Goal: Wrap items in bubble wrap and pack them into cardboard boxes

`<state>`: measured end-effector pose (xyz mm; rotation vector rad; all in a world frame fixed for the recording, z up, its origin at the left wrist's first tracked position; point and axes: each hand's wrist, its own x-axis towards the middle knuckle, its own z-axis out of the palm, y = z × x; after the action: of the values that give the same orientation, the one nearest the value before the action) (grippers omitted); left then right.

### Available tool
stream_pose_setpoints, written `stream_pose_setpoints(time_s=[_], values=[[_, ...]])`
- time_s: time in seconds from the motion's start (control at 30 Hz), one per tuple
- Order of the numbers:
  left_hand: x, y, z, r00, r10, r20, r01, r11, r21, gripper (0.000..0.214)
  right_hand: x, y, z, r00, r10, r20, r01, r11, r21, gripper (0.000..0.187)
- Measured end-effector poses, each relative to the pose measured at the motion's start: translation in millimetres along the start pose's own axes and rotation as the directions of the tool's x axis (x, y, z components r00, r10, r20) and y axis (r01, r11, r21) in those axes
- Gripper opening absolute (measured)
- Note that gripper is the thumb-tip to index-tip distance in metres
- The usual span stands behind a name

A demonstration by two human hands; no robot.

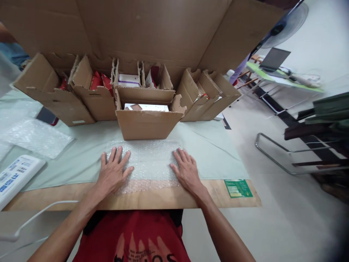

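A sheet of clear bubble wrap (152,163) lies flat on the table in front of me, its near edge over the bare wood strip. My left hand (113,171) rests on its left side, palm down with the fingers spread. On the right side my right hand (187,169) also lies flat, fingers stretched forward. Neither hand holds anything. Just beyond the sheet stands a small open cardboard box (148,123) with a white box (158,108) inside.
Behind stand several open cardboard bins (95,105), two with red packets (96,80). More bubble wrap (38,136), a dark phone (47,115) and a white device (19,176) lie at left. A green label (238,188) marks the table's right corner. Chairs and a laptop (275,60) are farther right.
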<state>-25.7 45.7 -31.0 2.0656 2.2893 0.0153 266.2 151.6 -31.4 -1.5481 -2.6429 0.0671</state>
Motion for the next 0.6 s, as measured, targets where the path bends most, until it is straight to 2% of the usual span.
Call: stream_pose_setpoints(time_s=[0.07,0.1,0.17,0.23,0.3,0.33,0.43,0.53,0.6], values=[[-7,1,-5.4,1.0,0.003,-0.021,-0.003,1.0,-0.003,0.055,-14,16,-8,0.999,0.046,-0.019,-0.046,0.999,-0.001,0.052],[-12,3,-8.2,0.999,0.028,-0.036,-0.029,0.999,-0.017,0.055,-22,22,-15,0.999,0.029,-0.014,-0.029,0.999,0.013,0.054],[-21,10,-12.7,0.991,0.127,-0.042,-0.129,0.989,-0.069,0.057,-38,25,-28,0.993,-0.108,0.041,0.105,0.992,0.074,0.062],[-28,17,-14.5,0.967,0.253,0.014,-0.248,0.959,-0.139,0.059,-50,20,-36,0.949,-0.292,0.117,0.274,0.95,0.148,0.067],[-33,21,-14.2,0.937,0.336,0.099,-0.313,0.93,-0.192,0.066,-58,13,-36,0.915,-0.375,0.147,0.35,0.921,0.172,0.057],[-34,22,-13.8,0.926,0.353,0.137,-0.322,0.924,-0.204,0.071,-60,10,-33,0.917,-0.377,0.134,0.355,0.921,0.161,0.049],[-36,22,-14.4,0.915,0.349,0.201,-0.308,0.928,-0.209,0.087,-61,9,-16,0.93,-0.368,-0.012,0.367,0.923,0.117,0.034],[-37,20,-17.8,0.913,0.339,0.227,-0.29,0.93,-0.224,0.09,-58,12,-5,0.887,-0.406,-0.22,0.438,0.891,0.122,0.03],[-39,15,-20.0,0.914,0.346,0.214,-0.293,0.924,-0.244,0.085,-55,12,-9,0.873,-0.383,-0.302,0.451,0.87,0.199,0.027]])
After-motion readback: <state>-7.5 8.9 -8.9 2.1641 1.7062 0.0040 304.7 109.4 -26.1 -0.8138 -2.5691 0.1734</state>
